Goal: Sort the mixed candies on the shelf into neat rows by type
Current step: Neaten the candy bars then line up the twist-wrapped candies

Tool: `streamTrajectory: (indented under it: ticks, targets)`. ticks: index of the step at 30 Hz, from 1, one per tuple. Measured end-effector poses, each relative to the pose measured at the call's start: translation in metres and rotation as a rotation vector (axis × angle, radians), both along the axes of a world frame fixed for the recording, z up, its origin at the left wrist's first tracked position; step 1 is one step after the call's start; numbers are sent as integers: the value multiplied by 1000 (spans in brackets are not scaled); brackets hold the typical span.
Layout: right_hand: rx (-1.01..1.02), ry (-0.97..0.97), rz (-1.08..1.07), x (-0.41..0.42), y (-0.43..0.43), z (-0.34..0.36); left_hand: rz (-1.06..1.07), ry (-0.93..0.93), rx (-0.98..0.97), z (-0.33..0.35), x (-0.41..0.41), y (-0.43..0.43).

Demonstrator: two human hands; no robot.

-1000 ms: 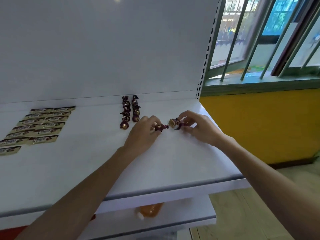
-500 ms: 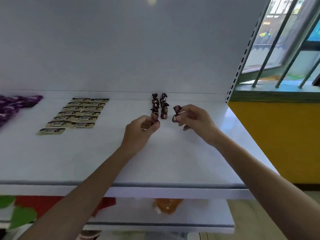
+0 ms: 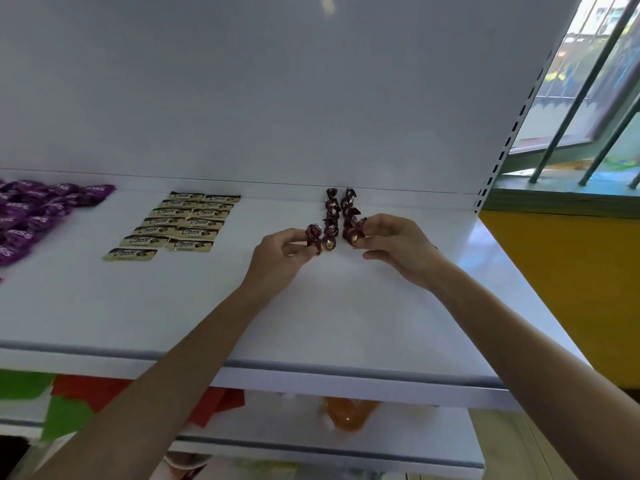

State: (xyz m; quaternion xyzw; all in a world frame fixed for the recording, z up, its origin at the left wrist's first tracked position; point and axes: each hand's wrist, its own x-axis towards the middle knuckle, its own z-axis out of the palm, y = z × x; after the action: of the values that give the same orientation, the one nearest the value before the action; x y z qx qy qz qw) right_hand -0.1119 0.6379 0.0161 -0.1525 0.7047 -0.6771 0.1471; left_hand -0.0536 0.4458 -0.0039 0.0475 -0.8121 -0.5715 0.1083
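Both hands are up at the back of the white shelf (image 3: 311,323), and each is pinching a sweet. The left hand (image 3: 277,252) grips a dark red twist-wrapped candy (image 3: 314,233) between thumb and fingertips. It stands nearly upright, with its fanned twist end towards 12 o'clock. The right hand (image 3: 398,244) pinches a second twist-wrapped candy (image 3: 355,235), gold showing on its round body and its twist end angled towards 1 o'clock.

Between the hands sit the two rows of dark red candies (image 3: 337,211). They lie side by side, with the long axis running 12 to 6 o'clock from the back panel (image 3: 242,98) towards the front edge. The left hand's sweet is just at 9 o'clock of the near end of the left row. The right hand's sweet is touching or just beside the near end of the right row; I cannot tell which.

Over at 9 o'clock of the hands, well apart, the cream packets (image 3: 183,221) are laid flat in two columns, each reading "Choco", long sides across the shelf. One lone packet lies at the near left end. Further out at 9 o'clock the purple candies (image 3: 34,216) sit in a loose heap, with "KISS" legible on several wrappers.
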Motion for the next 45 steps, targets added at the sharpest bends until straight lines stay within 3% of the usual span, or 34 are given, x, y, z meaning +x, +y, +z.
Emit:
streamTrajectory:
  ticks: [4, 7, 24, 28, 31, 35, 37, 42, 45]
  targets:
    - [407, 249, -216, -4, 0, -11, 10, 23, -167, -4, -3, 4]
    - [589, 336, -212, -2, 0, -19, 0, -13, -251, -11, -8, 7]
    - [632, 370, -302, -17, -16, -30, -18, -36, -405, -14, -20, 9]
    - [599, 371, -281, -18, -9, -25, -25, -30, -334, -14, -17, 7]
    - [588, 454, -393, -20, 14, -9, -35, -5, -310, -12, -12, 1]
    - [1088, 433, -341, -20, 41, -9, -73, 21, -440, -13, -6, -3]
    - [1177, 418, -286, -15, 43, -17, -88, 35, -532, -14, -4, 0]
    - [933, 507, -334, -1, 39, -16, -99, 63, -587, -15, 2, 0]
    - [539, 321, -321, 14, 26, -7, -104, 69, -629, -16, 7, -3]
